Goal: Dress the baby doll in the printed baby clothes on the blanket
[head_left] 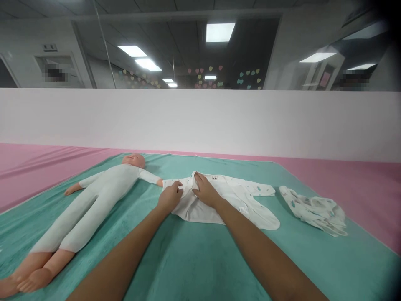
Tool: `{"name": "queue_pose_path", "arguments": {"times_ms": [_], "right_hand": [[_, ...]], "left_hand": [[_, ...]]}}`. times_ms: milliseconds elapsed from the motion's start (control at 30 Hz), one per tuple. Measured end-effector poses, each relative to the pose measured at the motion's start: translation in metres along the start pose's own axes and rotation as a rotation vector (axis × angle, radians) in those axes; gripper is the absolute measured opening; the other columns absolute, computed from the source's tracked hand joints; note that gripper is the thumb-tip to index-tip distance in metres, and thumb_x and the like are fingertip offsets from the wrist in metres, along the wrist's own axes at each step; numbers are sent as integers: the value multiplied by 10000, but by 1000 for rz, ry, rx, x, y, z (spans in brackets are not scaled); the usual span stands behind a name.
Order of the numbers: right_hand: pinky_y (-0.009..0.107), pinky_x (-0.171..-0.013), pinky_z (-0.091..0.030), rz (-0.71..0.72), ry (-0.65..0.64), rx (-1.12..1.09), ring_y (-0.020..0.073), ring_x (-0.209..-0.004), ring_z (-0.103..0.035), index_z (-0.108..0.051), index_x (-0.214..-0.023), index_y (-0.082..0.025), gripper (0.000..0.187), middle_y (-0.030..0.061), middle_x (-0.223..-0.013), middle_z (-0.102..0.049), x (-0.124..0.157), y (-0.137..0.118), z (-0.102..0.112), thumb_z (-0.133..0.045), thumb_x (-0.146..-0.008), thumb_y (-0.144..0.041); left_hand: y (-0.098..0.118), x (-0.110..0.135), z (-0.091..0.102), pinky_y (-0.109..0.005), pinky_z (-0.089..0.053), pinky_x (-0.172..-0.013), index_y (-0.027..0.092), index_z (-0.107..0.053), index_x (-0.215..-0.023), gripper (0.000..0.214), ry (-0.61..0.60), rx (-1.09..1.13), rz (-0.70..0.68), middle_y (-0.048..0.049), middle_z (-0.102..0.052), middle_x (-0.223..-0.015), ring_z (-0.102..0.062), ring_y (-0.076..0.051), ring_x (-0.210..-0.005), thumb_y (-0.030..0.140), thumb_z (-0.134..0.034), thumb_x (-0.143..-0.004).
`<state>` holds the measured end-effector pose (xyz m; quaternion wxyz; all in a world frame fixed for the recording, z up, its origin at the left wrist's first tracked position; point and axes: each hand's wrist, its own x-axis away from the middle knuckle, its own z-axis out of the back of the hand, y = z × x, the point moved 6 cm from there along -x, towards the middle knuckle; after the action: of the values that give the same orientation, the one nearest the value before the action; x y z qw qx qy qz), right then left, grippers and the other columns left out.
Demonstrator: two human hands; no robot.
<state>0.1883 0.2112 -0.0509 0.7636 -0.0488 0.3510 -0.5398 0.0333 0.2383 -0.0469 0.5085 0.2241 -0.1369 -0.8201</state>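
A white baby sleepsuit (238,196) with small printed marks lies spread on the teal blanket (188,255). My left hand (171,195) grips a fold of the suit's left side, fingers curled on the cloth. My right hand (205,191) lies flat on the suit's chest, fingers stretched out, pressing the fabric. To the left lies a baby doll (100,196) on its back in a plain white bodysuit, one arm reaching toward the sleepsuit.
A crumpled white patterned garment (316,211) lies on the blanket to the right. Pink sheeting (360,184) surrounds the blanket. A low white wall (219,121) runs across the back, with glass panels above it.
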Motion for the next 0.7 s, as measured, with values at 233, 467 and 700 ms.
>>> {"name": "queue_pose_path", "arguments": {"times_ms": [233, 467, 700], "right_hand": [[390, -1078, -199, 110, -78, 140, 215, -1322, -190, -296, -1367, -212, 563, 66, -1446, -240, 3, -17, -2, -421, -855, -412], [384, -1080, -175, 100, -49, 185, 210, -1328, -175, -331, -1350, -196, 546, 68, -1460, -220, 4, -17, 3, -378, -875, -461], [418, -1070, -174, 9, -199, 183, 212, -1336, -200, -319, -1362, -176, 594, 77, -1435, -296, 2, 2, -16, -205, -898, -529]], "left_hand": [[4, 2, -4, -274, -375, -663, 223, -479, -1124, 327, -15, -96, -12, -64, -630, -980, -577, -219, -895, 348, -433, -826], [-23, -5, 8, -317, -412, -666, 198, -486, -1087, 282, 93, -66, 147, -90, -612, -1002, -579, -243, -871, 287, -322, -875], [25, 8, 4, -350, -331, -975, 158, -504, -1130, 311, 221, -174, -359, -96, -503, -1227, -430, -216, -1155, 203, -326, -878]]}}
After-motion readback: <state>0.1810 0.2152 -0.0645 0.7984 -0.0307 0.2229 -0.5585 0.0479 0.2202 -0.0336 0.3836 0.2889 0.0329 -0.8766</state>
